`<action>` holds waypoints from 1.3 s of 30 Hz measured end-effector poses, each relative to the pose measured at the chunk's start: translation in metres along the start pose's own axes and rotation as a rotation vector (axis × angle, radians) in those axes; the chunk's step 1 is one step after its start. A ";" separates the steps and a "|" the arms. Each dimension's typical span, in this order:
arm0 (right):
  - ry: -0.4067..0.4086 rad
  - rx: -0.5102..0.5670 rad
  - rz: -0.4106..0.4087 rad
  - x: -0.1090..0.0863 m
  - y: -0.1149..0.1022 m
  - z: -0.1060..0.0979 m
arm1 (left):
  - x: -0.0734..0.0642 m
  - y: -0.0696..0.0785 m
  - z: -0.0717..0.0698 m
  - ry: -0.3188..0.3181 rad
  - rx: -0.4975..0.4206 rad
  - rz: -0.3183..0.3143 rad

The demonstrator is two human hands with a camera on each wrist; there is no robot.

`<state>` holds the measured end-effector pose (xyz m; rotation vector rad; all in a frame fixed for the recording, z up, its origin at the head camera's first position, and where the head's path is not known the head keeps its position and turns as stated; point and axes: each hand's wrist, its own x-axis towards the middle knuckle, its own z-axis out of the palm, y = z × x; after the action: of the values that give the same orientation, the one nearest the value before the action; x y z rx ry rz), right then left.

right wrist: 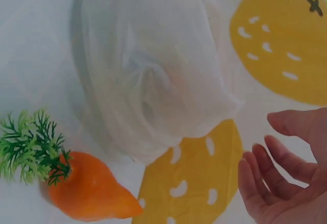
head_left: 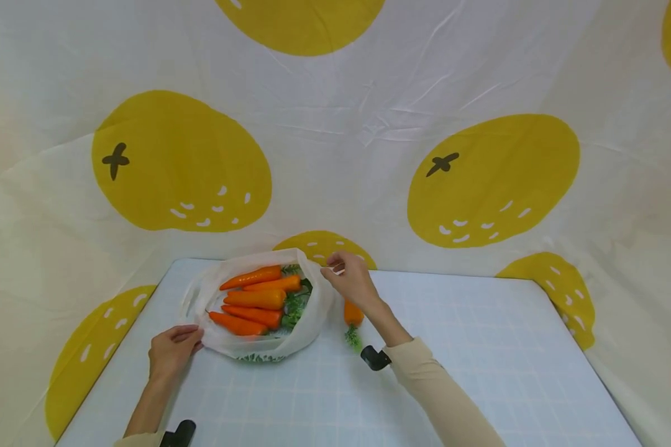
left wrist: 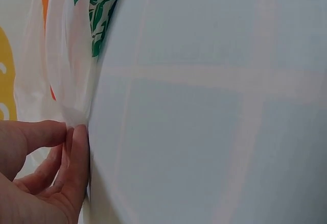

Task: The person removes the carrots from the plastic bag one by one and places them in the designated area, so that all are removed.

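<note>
Bag (head_left: pixel 317 318) holding carrots (head_left: pixel 257 299) lies on the surface (head_left: pixel 470 360); the left hand (head_left: pixel 170 352) pinches its edge, while the right hand (head_left: pixel 354 284), thumb and fingers apart, hangs just beside its rim.

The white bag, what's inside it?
Inside the white bag, five orange carrots show, with leafy greens at their right ends. Anything underneath is covered by them, so I can't tell.
</note>
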<state>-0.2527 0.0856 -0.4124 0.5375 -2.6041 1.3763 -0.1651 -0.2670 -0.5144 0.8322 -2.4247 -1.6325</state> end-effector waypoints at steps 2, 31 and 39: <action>-0.018 -0.002 -0.043 0.004 -0.005 0.005 | 0.000 0.001 -0.001 0.001 0.002 -0.002; -0.247 -0.196 -0.216 0.017 -0.036 0.082 | -0.003 0.000 0.000 0.005 0.010 0.034; -0.288 -0.261 -0.209 0.017 -0.037 0.101 | -0.007 0.001 0.001 0.007 0.012 0.027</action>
<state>-0.2510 -0.0205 -0.4368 0.9945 -2.7870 0.9364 -0.1600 -0.2626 -0.5120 0.8016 -2.4321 -1.6048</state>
